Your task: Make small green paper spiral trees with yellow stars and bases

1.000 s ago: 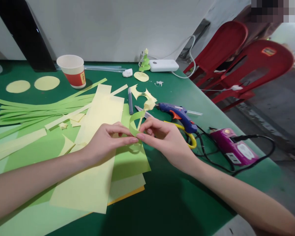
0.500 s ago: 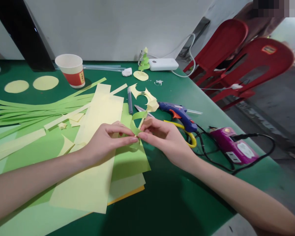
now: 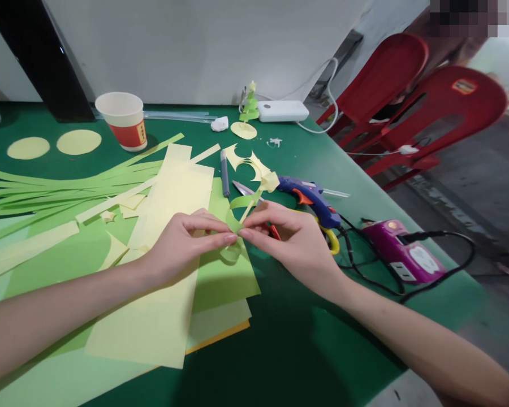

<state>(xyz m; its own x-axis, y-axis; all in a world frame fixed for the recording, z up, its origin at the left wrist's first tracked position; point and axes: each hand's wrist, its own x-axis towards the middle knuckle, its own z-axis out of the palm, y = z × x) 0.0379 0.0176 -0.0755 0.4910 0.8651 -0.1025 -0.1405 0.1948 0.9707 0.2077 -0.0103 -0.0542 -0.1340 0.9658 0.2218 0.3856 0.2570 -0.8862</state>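
Between my fingertips is a green paper strip (image 3: 240, 201), bent into loops around a thin pale yellow stick (image 3: 246, 211). A pale yellow paper star (image 3: 270, 181) sits at the stick's upper end. My left hand (image 3: 195, 237) pinches the strip from the left. Thumb and forefinger of my right hand (image 3: 286, 234) pinch strip and stick from the right; its other fingers are curled and partly hidden. Beneath my hands lie green paper sheets (image 3: 224, 282) and a pale yellow sheet (image 3: 173, 198). Scissors (image 3: 242, 188) lie partly behind my right hand.
A blue glue gun (image 3: 311, 192) and a purple power socket (image 3: 402, 249) with black cables lie at right. Farther back stand a paper cup (image 3: 122, 121) and a small green paper tree (image 3: 250, 107). Green strips (image 3: 68, 189) spread leftward. Red chairs (image 3: 441, 113) stand beyond the table edge.
The star end of the stick has tilted to the right and slightly up. My right hand has shifted a little, uncovering a red part beside its fingers. Both hands keep their pinch.
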